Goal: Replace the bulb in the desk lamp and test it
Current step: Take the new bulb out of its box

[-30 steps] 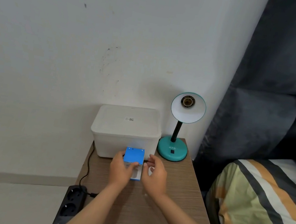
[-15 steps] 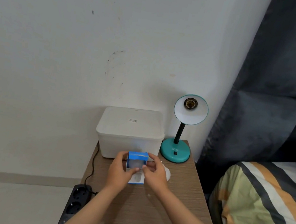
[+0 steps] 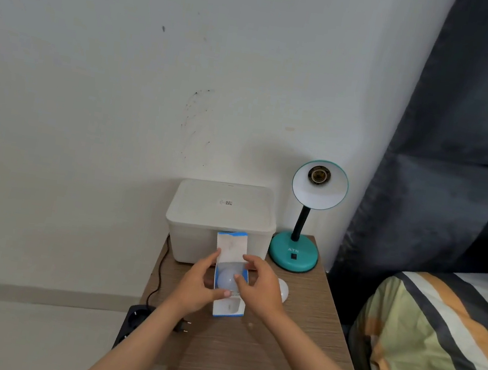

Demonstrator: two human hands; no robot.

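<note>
The left hand [image 3: 199, 286] is gripping the open bulb box [image 3: 230, 278] above the tabletop [image 3: 291, 350], its fingers closed around the side. The right hand [image 3: 259, 288] is reaching in, fingers pinching the white bulb [image 3: 227, 279] inside. Further right, the teal desk lamp [image 3: 306, 222] is standing with its socket bare.

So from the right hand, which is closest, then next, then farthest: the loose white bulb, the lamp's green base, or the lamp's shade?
From the right hand:
1. Loose white bulb, lying just right of it.
2. Lamp's green base, behind, toward the wall.
3. Lamp's shade, high above the base.
</note>
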